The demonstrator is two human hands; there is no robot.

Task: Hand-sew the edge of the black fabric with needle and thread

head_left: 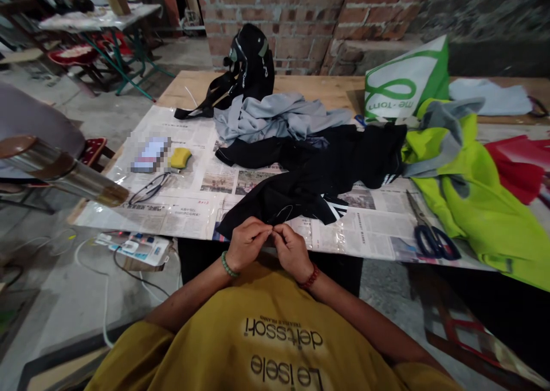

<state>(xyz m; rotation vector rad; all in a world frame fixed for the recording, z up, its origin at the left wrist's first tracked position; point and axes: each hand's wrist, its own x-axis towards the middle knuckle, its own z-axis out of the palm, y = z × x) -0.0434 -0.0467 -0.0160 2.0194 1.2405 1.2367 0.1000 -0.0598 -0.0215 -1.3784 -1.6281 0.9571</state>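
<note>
My left hand (249, 245), with a green bead bracelet at the wrist, is closed in a pinch at the table's front edge. Its fingertips meet those of my right hand (293, 252), which wears a red bracelet and pinches as well. Whatever sits between the fingertips is too small to make out. Just beyond both hands lies a black garment (275, 193) with white stripes at its ends, spread over the newspaper. A thin pale thread (284, 212) curves across the black cloth near my fingers.
Dark-handled scissors (433, 239) and a yellow-green garment (468, 207) lie to the right. Grey cloth (279, 116), a black bag (253, 61) and a green-white bag (406, 84) stand behind. Leftward are glasses (150, 187), a yellow sponge (179, 157), a phone (150, 154) and a tumbler (64, 167).
</note>
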